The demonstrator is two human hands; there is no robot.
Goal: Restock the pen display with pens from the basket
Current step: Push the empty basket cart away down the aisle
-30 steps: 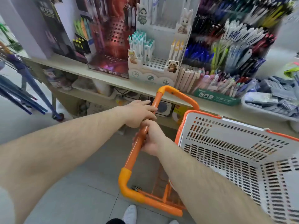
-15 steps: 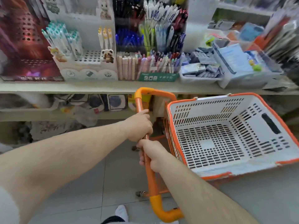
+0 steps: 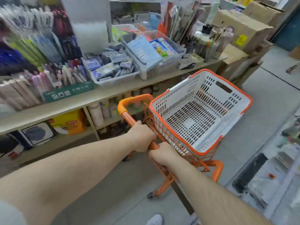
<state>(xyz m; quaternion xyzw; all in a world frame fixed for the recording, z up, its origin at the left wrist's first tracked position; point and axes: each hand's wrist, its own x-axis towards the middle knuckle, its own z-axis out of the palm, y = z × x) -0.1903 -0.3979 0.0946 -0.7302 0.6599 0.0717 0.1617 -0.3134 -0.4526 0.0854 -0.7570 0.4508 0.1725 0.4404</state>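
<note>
A white basket with an orange rim (image 3: 227, 88) sits on a small orange trolley; I see no pens inside it. Both my hands curl round the trolley's orange handle bar (image 3: 128, 117): my left hand (image 3: 142, 137) higher on the bar, my right hand (image 3: 162, 155) just below it. The pen display (image 3: 40, 62) stands on the shelf at the left, blurred, with rows of coloured pens and a green box front.
Clear bins of packaged stationery (image 3: 113, 67) and a tub of boxes (image 3: 154, 51) stand on the wooden shelf (image 3: 97, 96). Cardboard boxes (image 3: 243, 28) are stacked at the back right. A glass counter (image 3: 276, 168) borders the right. Tiled floor runs ahead of the trolley.
The view and the trolley have swung to the right along the shelf. The pen display has slid to the left edge and boxes have come into view. Both hands keep their hold on the handle.
</note>
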